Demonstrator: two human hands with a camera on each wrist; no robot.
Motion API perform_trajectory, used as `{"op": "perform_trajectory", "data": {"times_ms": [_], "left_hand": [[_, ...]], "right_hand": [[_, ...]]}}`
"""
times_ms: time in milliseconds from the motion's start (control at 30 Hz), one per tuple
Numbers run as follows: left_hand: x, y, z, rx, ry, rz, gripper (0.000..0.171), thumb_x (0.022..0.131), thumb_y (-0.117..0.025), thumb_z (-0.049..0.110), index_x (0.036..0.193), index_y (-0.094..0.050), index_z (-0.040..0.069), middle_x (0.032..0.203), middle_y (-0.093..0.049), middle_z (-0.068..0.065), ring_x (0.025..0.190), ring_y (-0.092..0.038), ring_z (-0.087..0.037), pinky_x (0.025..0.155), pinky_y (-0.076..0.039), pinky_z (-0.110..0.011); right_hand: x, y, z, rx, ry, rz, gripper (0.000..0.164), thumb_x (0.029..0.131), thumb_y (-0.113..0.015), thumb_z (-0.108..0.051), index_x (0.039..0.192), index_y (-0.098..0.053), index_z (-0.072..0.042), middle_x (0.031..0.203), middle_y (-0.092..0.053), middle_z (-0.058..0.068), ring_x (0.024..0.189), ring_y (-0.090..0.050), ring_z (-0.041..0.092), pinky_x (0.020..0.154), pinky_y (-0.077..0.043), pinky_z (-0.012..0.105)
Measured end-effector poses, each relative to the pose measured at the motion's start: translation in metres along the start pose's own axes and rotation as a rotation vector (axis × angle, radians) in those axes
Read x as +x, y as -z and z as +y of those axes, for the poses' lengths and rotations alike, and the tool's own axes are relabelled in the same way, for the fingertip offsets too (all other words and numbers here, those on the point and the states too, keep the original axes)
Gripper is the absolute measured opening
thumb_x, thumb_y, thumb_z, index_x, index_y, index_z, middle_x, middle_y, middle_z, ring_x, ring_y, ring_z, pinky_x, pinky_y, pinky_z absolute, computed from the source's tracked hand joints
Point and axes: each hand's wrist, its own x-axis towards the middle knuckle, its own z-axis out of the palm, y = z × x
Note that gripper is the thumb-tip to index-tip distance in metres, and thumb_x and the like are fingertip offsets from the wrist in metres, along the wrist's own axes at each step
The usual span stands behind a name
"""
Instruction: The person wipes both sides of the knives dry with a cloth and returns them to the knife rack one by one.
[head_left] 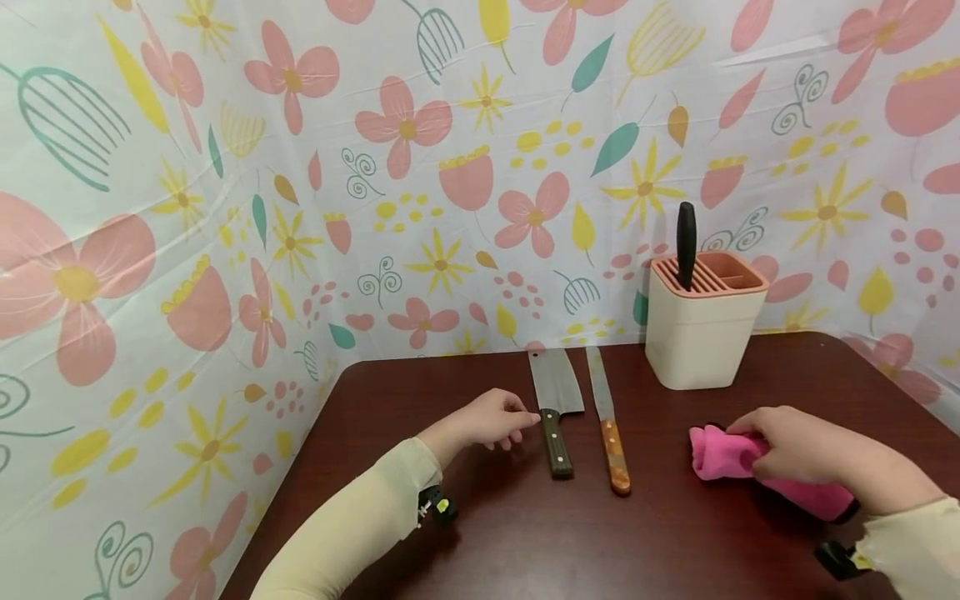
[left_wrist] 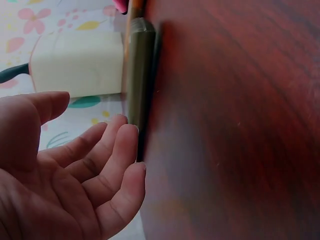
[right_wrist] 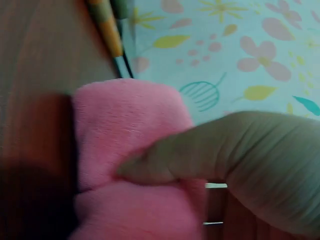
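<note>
My left hand is beside the cleaver, its thumb tip right at the top of the dark wooden handle in the head view. In the left wrist view its fingers are loosely bent with nothing between them, and the cleaver's handle stands just past the fingertips. My right hand holds a folded pink cloth with a dark edge, on the table's right side. Its thumb presses into the plush pink cloth in the right wrist view; the other fingers are mostly hidden.
A long knife with an orange-brown handle lies right of the cleaver. At the back right stands a cream knife block with a slotted pink top, holding a black-handled knife. Floral sheeting rises behind the dark red table.
</note>
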Motion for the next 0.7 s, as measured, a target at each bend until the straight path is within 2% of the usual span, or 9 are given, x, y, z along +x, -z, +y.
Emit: {"op": "perform_trajectory", "data": {"times_ms": [167, 300, 433, 567, 700], "left_hand": [[0.005, -0.010, -0.001, 0.020, 0.044, -0.040, 0.038, 0.097, -0.064, 0.052, 0.109, -0.068, 0.016, 0.083, -0.076, -0.006, 0.067, -0.071, -0.022, 0.055, -0.056, -0.038], [0.010, -0.019, -0.001, 0.066, 0.081, -0.044, 0.046, 0.096, -0.064, 0.056, 0.114, -0.066, 0.014, 0.080, -0.074, -0.005, 0.065, -0.071, -0.023, 0.055, -0.055, -0.038], [0.015, -0.026, 0.000, 0.123, 0.102, -0.045, 0.046, 0.095, -0.064, 0.058, 0.099, -0.066, 0.013, 0.077, -0.072, -0.005, 0.062, -0.068, -0.023, 0.054, -0.053, -0.037], [0.021, -0.032, 0.003, 0.171, 0.100, -0.053, 0.048, 0.094, -0.064, 0.059, 0.081, -0.065, 0.014, 0.073, -0.069, -0.006, 0.059, -0.067, -0.024, 0.052, -0.052, -0.037], [0.028, -0.035, 0.007, 0.217, 0.130, -0.045, 0.052, 0.092, -0.065, 0.062, 0.072, -0.062, 0.014, 0.070, -0.065, -0.006, 0.060, -0.067, -0.025, 0.052, -0.053, -0.039]], "right_hand": [[0.006, -0.010, -0.002, -0.041, 0.016, 0.047, 0.027, 0.076, -0.076, -0.008, 0.100, -0.076, -0.020, 0.086, -0.064, -0.009, 0.078, -0.051, 0.009, 0.068, -0.042, 0.026], [0.012, -0.012, -0.004, -0.043, 0.007, 0.051, 0.023, 0.076, -0.071, -0.004, 0.090, -0.072, -0.023, 0.078, -0.059, -0.008, 0.073, -0.049, 0.011, 0.066, -0.041, 0.028], [0.020, -0.013, -0.004, -0.033, -0.013, 0.039, 0.020, 0.077, -0.068, -0.003, 0.087, -0.070, -0.021, 0.076, -0.058, -0.005, 0.072, -0.049, 0.014, 0.066, -0.040, 0.030], [0.023, -0.012, -0.003, -0.029, -0.038, 0.037, 0.020, 0.077, -0.069, -0.004, 0.093, -0.072, -0.017, 0.083, -0.063, -0.001, 0.076, -0.052, 0.017, 0.067, -0.042, 0.033], [0.024, -0.013, -0.003, -0.019, -0.040, 0.040, 0.021, 0.077, -0.069, -0.004, 0.094, -0.073, -0.015, 0.085, -0.065, 0.000, 0.076, -0.053, 0.018, 0.068, -0.043, 0.034]]}}
